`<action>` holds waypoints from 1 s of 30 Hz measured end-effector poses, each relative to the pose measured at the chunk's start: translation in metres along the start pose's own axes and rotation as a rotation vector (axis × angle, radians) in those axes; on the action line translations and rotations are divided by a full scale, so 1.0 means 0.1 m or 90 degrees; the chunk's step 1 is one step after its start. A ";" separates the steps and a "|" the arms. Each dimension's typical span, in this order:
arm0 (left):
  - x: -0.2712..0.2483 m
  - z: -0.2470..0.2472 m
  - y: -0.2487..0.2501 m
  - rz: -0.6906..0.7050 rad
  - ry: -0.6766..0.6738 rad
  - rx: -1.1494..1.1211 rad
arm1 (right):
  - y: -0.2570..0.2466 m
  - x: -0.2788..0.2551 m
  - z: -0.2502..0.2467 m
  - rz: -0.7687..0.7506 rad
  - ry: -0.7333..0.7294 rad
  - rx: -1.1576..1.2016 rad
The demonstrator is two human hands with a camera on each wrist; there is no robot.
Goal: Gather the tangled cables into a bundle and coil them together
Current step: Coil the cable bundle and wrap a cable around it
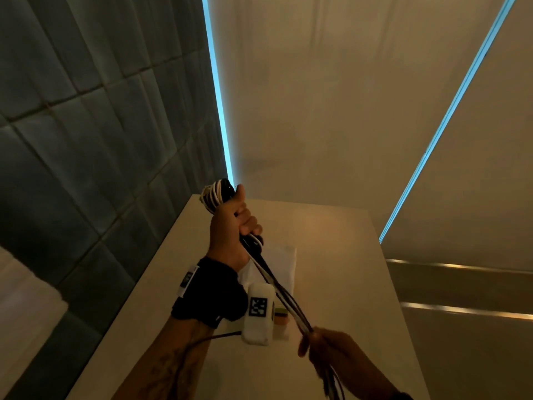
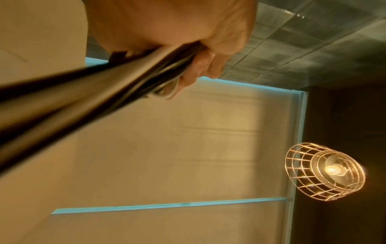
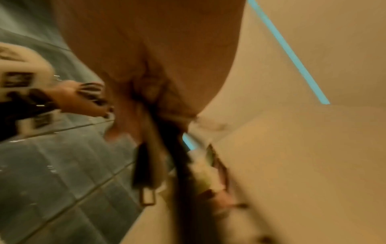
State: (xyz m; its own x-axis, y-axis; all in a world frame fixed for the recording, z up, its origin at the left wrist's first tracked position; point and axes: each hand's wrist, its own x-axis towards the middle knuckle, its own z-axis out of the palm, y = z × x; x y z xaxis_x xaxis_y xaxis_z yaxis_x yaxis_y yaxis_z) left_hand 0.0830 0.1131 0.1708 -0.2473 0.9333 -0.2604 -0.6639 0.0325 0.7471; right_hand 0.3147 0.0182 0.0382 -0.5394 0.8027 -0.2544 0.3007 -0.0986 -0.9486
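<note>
Above a pale rectangular table [image 1: 331, 226], the left hand [image 1: 230, 226] is fisted around a coil of black and white cables [image 1: 217, 193], held upright as an anchor. Lower down, the right hand [image 1: 331, 350] has its fingers [image 1: 302, 346] closed around the loose strands, likely drawing them taut for the next neat wrap.

A pale table [image 1: 331, 226] carries a white cloth [image 1: 284, 264] and small jar [image 1: 281, 316].
</note>
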 end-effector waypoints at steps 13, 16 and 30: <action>-0.23 0.28 -0.24 -0.089 -0.136 0.082 | -0.83 0.38 0.33 -0.218 0.105 0.188; -0.20 0.16 -0.11 -0.138 -0.113 0.014 | -0.65 0.29 0.30 -0.123 0.024 0.265; -0.50 -0.37 -0.18 -0.281 -0.290 0.204 | -0.95 0.04 -0.82 -0.062 -0.074 0.037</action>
State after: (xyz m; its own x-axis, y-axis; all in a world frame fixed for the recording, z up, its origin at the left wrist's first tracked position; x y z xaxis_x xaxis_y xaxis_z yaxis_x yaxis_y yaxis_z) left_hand 0.0808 0.0524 0.1475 0.3630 0.8633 -0.3507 -0.3764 0.4801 0.7923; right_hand 0.3489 0.0791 0.1426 -0.6525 0.7367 -0.1774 0.1978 -0.0604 -0.9784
